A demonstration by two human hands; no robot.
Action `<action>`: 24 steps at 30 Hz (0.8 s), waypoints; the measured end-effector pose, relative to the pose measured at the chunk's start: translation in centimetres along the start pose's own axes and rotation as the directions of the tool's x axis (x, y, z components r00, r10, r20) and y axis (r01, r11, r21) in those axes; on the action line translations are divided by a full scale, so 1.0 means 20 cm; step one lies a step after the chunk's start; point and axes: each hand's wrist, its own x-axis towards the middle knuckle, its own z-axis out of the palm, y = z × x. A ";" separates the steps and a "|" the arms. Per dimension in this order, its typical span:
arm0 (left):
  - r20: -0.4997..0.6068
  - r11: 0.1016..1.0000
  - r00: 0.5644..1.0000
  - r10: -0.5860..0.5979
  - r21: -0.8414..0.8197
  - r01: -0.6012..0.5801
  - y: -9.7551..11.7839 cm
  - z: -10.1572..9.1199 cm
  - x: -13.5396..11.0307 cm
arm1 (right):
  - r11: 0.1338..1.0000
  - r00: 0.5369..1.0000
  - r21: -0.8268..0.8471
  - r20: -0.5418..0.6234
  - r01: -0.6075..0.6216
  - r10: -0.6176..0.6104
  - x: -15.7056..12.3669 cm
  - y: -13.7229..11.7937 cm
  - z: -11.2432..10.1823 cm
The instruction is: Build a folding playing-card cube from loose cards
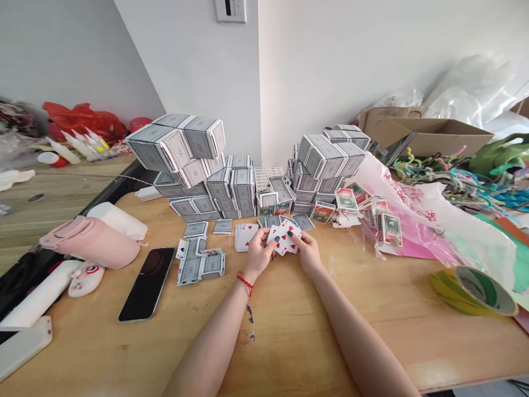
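Both of my hands meet over the middle of the wooden table (289,331). My left hand (259,251) and my right hand (305,249) together grip a small fan of playing cards (283,238) with red hearts facing up. A red string circles my left wrist. Just left of the hands lies a face-up pile of cards (244,236). More face-down cards (201,262) are spread further left. Behind the hands stand stacked card decks (198,160) on the left and a second heap of stacked decks (326,160) on the right.
A black phone (147,283) lies at the left beside a pink bottle (93,241) on its side. A roll of tape (475,290) sits at the right edge near plastic bags (417,215). A cardboard box (430,135) and coloured cords (454,176) fill the back right.
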 end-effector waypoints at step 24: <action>0.020 0.900 0.999 0.041 0.433 -0.045 -0.06 -0.01 0.02 | 0.926 0.995 -0.366 0.002 0.096 -0.102 0.03 0.07 -0.08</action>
